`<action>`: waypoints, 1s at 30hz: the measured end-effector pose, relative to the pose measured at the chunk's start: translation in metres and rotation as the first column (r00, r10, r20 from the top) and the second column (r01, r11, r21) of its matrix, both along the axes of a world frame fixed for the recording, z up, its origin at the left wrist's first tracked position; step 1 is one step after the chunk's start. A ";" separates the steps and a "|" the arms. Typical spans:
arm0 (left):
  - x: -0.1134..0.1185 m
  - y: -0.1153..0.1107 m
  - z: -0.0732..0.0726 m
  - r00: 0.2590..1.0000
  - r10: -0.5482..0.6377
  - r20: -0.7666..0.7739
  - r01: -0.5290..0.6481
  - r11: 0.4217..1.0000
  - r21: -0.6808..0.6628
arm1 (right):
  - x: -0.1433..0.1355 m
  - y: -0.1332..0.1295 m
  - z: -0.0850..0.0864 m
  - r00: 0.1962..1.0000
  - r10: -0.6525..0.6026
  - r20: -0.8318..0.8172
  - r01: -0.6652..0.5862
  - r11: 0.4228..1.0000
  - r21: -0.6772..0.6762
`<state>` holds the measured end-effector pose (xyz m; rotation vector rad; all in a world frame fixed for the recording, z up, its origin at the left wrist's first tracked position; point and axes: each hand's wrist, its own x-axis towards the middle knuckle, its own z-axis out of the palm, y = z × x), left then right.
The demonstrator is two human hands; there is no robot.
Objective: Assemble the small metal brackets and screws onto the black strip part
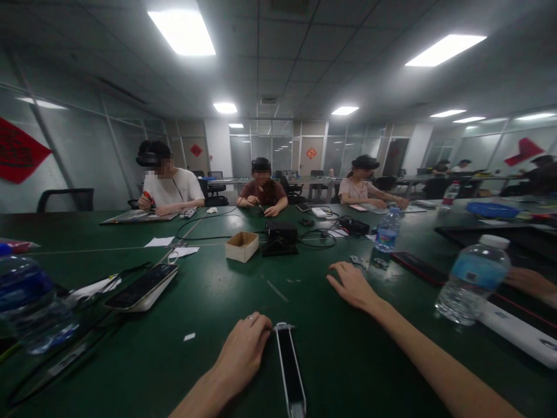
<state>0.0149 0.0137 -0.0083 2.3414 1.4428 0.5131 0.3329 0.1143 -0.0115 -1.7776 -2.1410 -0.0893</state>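
Observation:
On the green table (322, 354), a long narrow device (290, 366) with a dark face and pale edges lies near the front edge. My left hand (246, 345) rests just left of its far end, fingers curled, fingertips at or beside that end; what they may hold is too small to tell. My right hand (351, 284) is farther out to the right, palm down, fingers apart, with nothing in it. Small metallic parts (359, 262) lie just beyond my right hand.
An open cardboard box (242, 247) and a black device (281, 232) stand mid-table. Phones (141, 287), cables and a large bottle (32, 302) are at left. Bottles (474, 278) (387, 231) stand at right, near another person's hand (531, 283). Several people sit opposite.

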 end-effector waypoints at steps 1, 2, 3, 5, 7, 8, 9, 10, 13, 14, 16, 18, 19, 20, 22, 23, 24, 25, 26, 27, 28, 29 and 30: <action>0.000 0.001 0.000 1.000 -0.002 0.000 0.002 1.000 0.006 | 0.020 0.008 -0.004 0.990 -0.139 0.001 0.139 0.990 0.016; 0.000 0.001 -0.001 1.000 -0.005 -0.001 0.005 1.000 0.013 | 0.041 0.015 -0.008 0.970 -0.242 -0.002 0.242 0.970 0.023; 0.000 0.002 -0.002 1.000 -0.009 -0.001 0.009 1.000 0.017 | 0.061 0.020 -0.012 0.941 -0.338 -0.010 0.338 0.941 0.025; -0.001 0.004 -0.005 1.000 -0.015 0.002 0.015 1.000 0.022 | 0.094 0.028 -0.018 0.868 -0.495 -0.031 0.496 0.868 0.002; -0.002 0.005 -0.008 1.000 -0.017 0.011 0.017 1.000 0.020 | 0.118 0.036 -0.025 0.822 -0.568 -0.038 0.567 0.823 -0.023; -0.002 0.005 -0.009 1.000 -0.017 0.017 0.016 1.000 0.016 | 0.126 0.041 -0.028 0.814 -0.580 -0.037 0.579 0.815 -0.032; -0.002 0.006 -0.010 1.000 -0.016 0.025 0.016 1.000 0.009 | 0.132 0.047 -0.031 0.810 -0.585 -0.036 0.584 0.811 -0.040; -0.003 0.006 -0.010 0.999 -0.016 0.030 0.016 1.000 0.000 | 0.137 0.053 -0.035 0.808 -0.588 -0.034 0.587 0.808 -0.047; -0.003 0.006 -0.009 1.000 -0.007 0.026 0.008 1.000 -0.019 | 0.148 0.070 -0.044 0.805 -0.592 -0.029 0.590 0.805 -0.068; -0.002 0.006 -0.008 1.000 -0.004 0.019 0.004 1.000 -0.021 | 0.151 0.075 -0.046 0.807 -0.590 -0.028 0.586 0.806 -0.076; -0.002 0.007 -0.007 1.000 -0.009 0.009 0.009 1.000 -0.019 | 0.156 0.081 -0.050 0.815 -0.579 -0.028 0.574 0.814 -0.090; -0.001 0.007 -0.007 1.000 -0.018 0.010 0.018 1.000 -0.015 | 0.159 0.083 -0.053 0.828 -0.560 -0.033 0.555 0.827 -0.091; -0.001 0.007 -0.007 1.000 -0.020 0.013 0.020 1.000 -0.010 | 0.160 0.084 -0.053 0.838 -0.544 -0.037 0.540 0.838 -0.084; 0.000 0.007 -0.007 1.000 -0.022 0.017 0.022 1.000 -0.004 | 0.160 0.084 -0.053 0.852 -0.521 -0.041 0.518 0.853 -0.071; -0.001 0.007 -0.009 1.000 -0.019 0.021 0.018 1.000 0.008 | 0.159 0.084 -0.052 0.889 -0.454 -0.054 0.452 0.891 -0.037; -0.001 0.007 -0.009 1.000 -0.018 0.022 0.017 1.000 0.012 | 0.158 0.084 -0.051 0.907 -0.416 -0.062 0.416 0.909 -0.018; -0.001 0.006 -0.010 1.000 -0.018 0.024 0.018 1.000 0.012 | 0.158 0.084 -0.050 0.921 -0.382 -0.071 0.383 0.924 -0.001; -0.002 0.006 -0.010 0.999 -0.020 0.026 0.019 1.000 0.009 | 0.157 0.084 -0.049 0.930 -0.358 -0.080 0.360 0.933 0.016; -0.002 0.006 -0.010 0.999 -0.022 0.028 0.022 1.000 0.005 | 0.158 0.084 -0.048 0.935 -0.345 -0.088 0.348 0.937 0.030; -0.003 0.007 -0.011 0.999 -0.025 0.031 0.025 1.000 0.003 | 0.158 0.084 -0.048 0.934 -0.344 -0.096 0.349 0.936 0.042; -0.003 0.007 -0.011 0.999 -0.028 0.034 0.028 1.000 0.003 | 0.160 0.085 -0.048 0.930 -0.353 -0.103 0.360 0.932 0.051; -0.003 0.007 -0.010 0.999 -0.028 0.036 0.028 1.000 0.006 | 0.161 0.085 -0.048 0.922 -0.371 -0.110 0.379 0.924 0.056; -0.003 0.007 -0.010 0.999 -0.028 0.036 0.027 1.000 0.008 | 0.163 0.086 -0.048 0.912 -0.394 -0.116 0.402 0.914 0.054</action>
